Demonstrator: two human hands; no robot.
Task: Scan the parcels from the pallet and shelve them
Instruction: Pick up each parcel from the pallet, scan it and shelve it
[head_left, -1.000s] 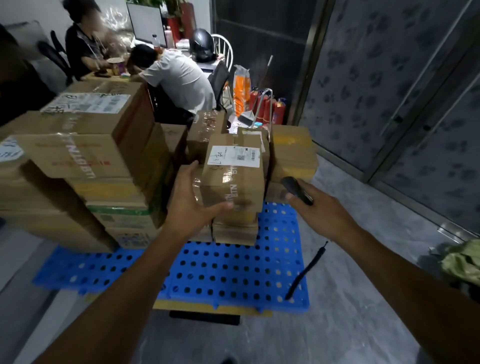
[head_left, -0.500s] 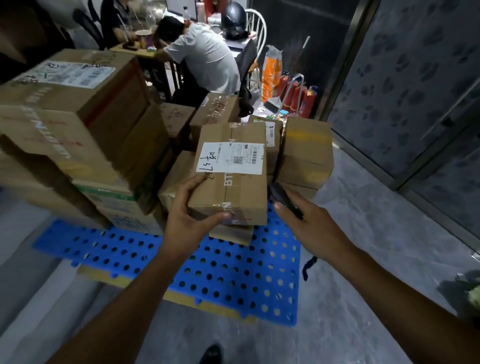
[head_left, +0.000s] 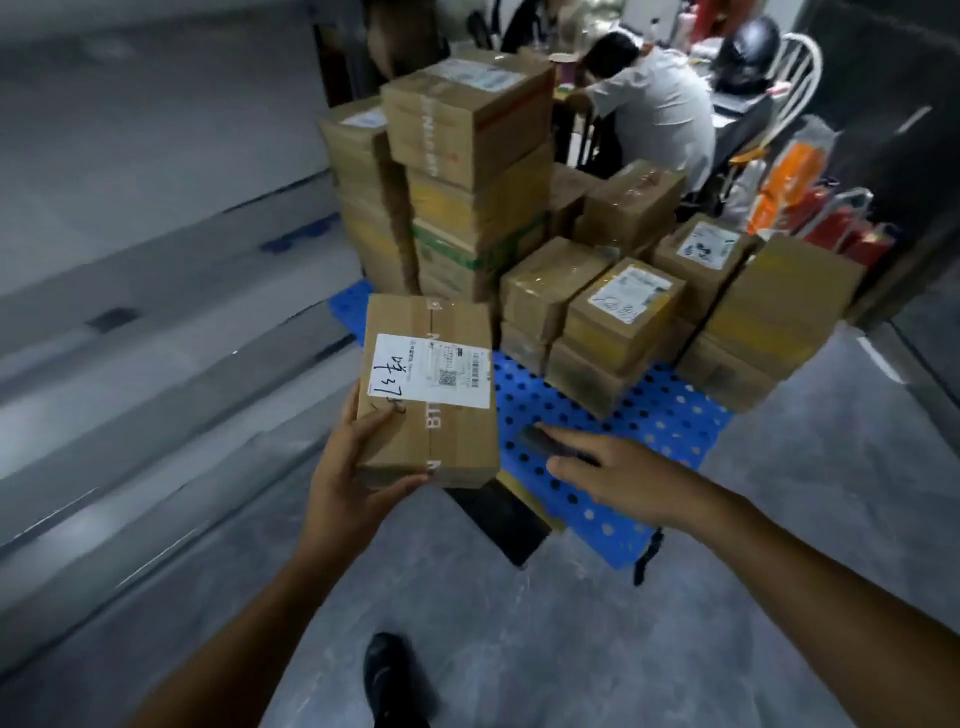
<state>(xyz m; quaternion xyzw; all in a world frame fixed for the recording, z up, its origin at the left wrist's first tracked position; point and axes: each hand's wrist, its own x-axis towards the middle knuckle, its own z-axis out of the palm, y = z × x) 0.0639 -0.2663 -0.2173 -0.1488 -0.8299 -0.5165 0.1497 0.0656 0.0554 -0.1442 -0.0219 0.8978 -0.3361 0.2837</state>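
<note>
Head: left hand (head_left: 347, 470) grips parcel (head_left: 432, 391)

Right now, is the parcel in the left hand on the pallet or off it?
Off it: the left hand grips the parcel in the air, label up, clear of the pallet.

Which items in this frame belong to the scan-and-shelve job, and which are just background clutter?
Job:
- held parcel, gripped by left hand
- scanner, held in right hand
- stacked parcels
- blue pallet

Lying about:
- helmet
- white chair
- orange bag
- red canisters
</note>
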